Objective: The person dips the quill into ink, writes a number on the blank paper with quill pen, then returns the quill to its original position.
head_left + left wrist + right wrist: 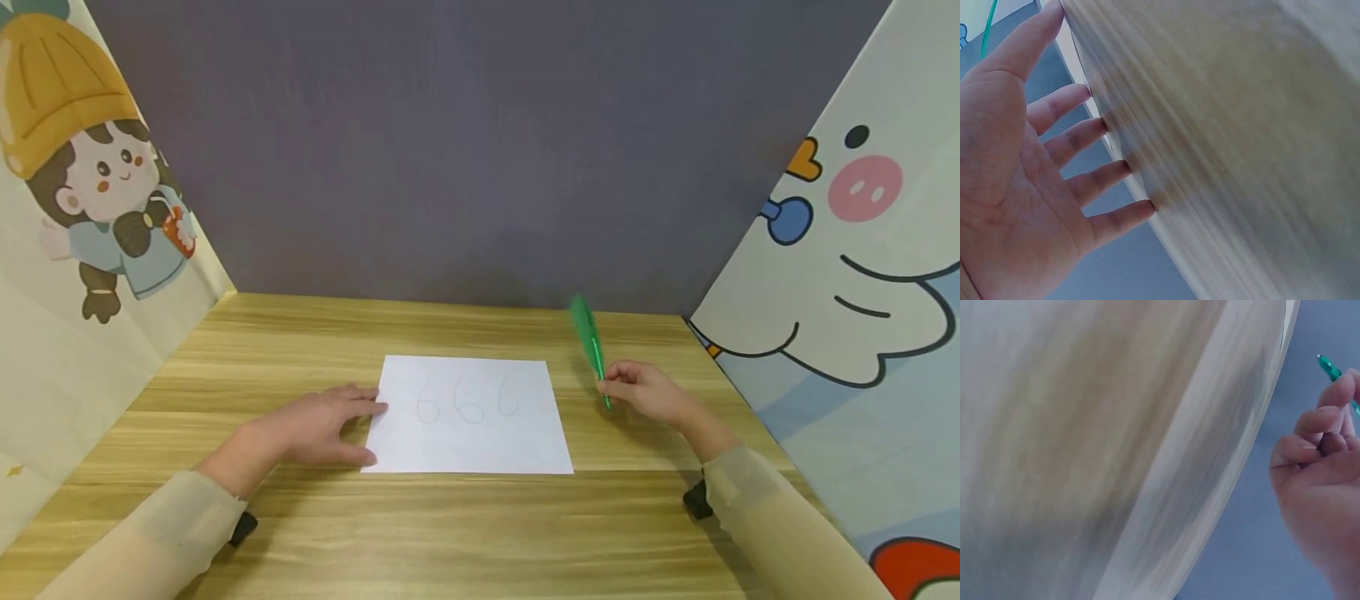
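Observation:
A white sheet of paper [465, 454] lies on the wooden table, with three faint pencil-thin figures like sixes across it. My left hand [322, 425] rests at the sheet's left edge, fingers spread and fairly straight, thumb and fingertips on the paper. In the left wrist view those fingertips [1096, 125] touch down along the edge. To the right of the sheet, my right hand [648, 392] pinches a green pen [595, 346] between thumb and fingers. Its tip points down toward me, and its wide, blurred upper end leans away to the left. The right wrist view shows the pen's tip [1329, 367] beyond the curled fingers.
A grey panel [465, 167] stands along the table's far edge. Printed walls with cartoon figures close in the left [90, 350] and right [810, 350] sides. Bare wood [465, 533] lies in front of the sheet. Each sleeve cuff has a black device below it.

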The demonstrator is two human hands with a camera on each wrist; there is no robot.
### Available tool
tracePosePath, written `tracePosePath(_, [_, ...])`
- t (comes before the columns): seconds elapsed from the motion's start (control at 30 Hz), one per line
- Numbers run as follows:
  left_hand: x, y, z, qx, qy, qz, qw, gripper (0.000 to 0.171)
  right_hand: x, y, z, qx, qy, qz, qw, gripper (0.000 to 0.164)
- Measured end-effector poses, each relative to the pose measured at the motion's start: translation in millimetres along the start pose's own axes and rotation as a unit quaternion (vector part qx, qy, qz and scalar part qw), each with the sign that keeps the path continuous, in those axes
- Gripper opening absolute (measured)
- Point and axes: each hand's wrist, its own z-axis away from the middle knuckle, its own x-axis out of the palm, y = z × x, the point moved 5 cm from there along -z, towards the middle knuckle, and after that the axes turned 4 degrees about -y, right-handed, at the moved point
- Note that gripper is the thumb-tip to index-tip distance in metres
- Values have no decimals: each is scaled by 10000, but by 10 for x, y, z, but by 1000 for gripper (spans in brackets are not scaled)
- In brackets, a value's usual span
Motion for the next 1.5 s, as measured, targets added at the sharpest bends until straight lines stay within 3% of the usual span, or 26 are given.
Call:
tracePosePath(0.6, [13, 6, 21, 23, 13, 5, 10000, 84, 119, -32, -7, -161, -72, -561, 9983, 27])
tracePosePath(1.0, [15, -39, 33, 23, -11, 31, 10000, 85, 156, -96, -29, -551, 117, -408, 9976, 24])
tracePosePath(1.2, [14, -36, 34, -16, -41, 38, 10000, 85, 164, -109, -33, -479, 157, -361, 9981, 24])
tracePosePath(1.5, [19, -43, 30, -39, -46, 33, 10000, 86, 222, -144, -34, -460, 258, -1170, 9917, 20])
